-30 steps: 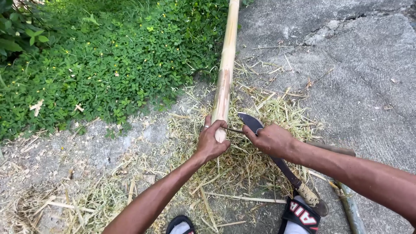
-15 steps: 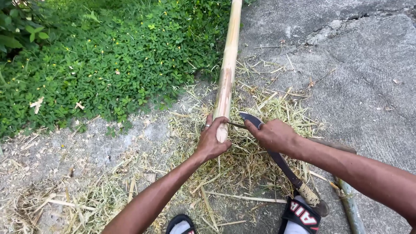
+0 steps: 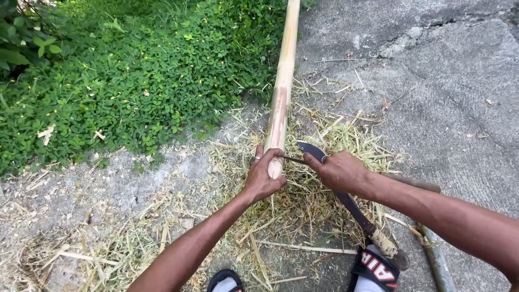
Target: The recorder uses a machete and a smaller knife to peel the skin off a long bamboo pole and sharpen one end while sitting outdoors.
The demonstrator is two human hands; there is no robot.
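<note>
- The left hand (image 3: 263, 176) is wrapping closed around the near end of a long bamboo pole (image 3: 282, 97), fingers curled over the top and thumb underneath, so the cut end is sitting just inside the palm.
- The right hand (image 3: 338, 172) is pinching a thin dark sliver (image 3: 294, 160) that is running across to the pole's end, just beside the left-hand grip; whether the sliver is part of the bamboo I cannot tell.
- Directly under the right hand, a curved blade (image 3: 312, 152) is lying on the ground, its wrapped handle (image 3: 385, 244) trailing back toward the person's sandalled foot (image 3: 376, 270); the hand is not gripping it.
- Away from the grip, the pole is stretching straight out past the top of the view, part of it off the ground.
- Judging by its length and straightness, the pole is likely behaving as stiff and fairly light for its size, smooth-skinned and a little slick, with possibly sharp edges at the cut end; holding close to the end, as the left hand is doing, is giving control.
- Beneath the grip, dry bamboo shavings (image 3: 303, 205) are littering rough cracked concrete (image 3: 448, 108).
- Left of the grip, low green plants (image 3: 135, 81) are bordering the concrete; to the right, a second thin stick (image 3: 435, 259) is lying near the foot.
</note>
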